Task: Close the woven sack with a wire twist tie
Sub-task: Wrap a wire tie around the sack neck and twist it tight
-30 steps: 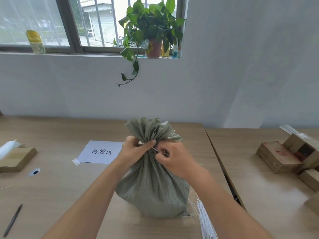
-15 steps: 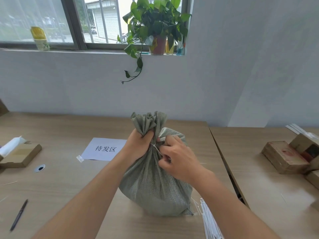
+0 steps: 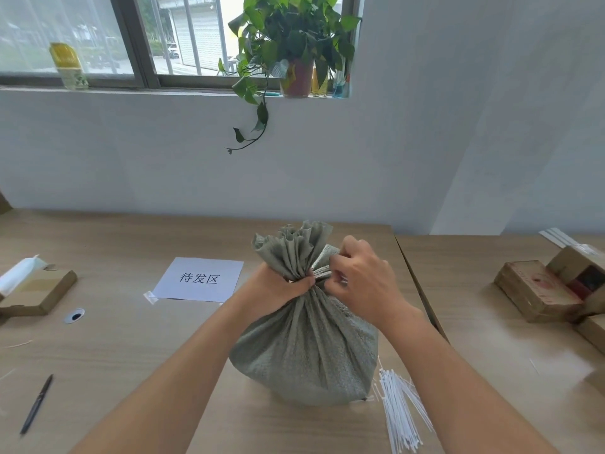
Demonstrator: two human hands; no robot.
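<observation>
A grey-green woven sack (image 3: 304, 348) stands upright on the wooden table (image 3: 131, 339), its mouth gathered into a ruffled top. My left hand (image 3: 278, 286) squeezes the gathered neck from the left. My right hand (image 3: 363, 280) sits against the neck from the right, fingers pinched on a thin white twist tie (image 3: 322, 276) at the neck. Most of the tie is hidden by my fingers.
A bundle of white twist ties (image 3: 399, 414) lies by the sack's right base. A printed paper sheet (image 3: 199, 279) lies to the left. Further left are a cardboard box (image 3: 39, 290) and a pen (image 3: 36, 404). Brown boxes (image 3: 537, 290) sit on the right-hand table.
The sack's top has been gathered tighter and stands more upright. My right hand has moved up and around to the right side of the neck; my left hand stays clamped on it.
</observation>
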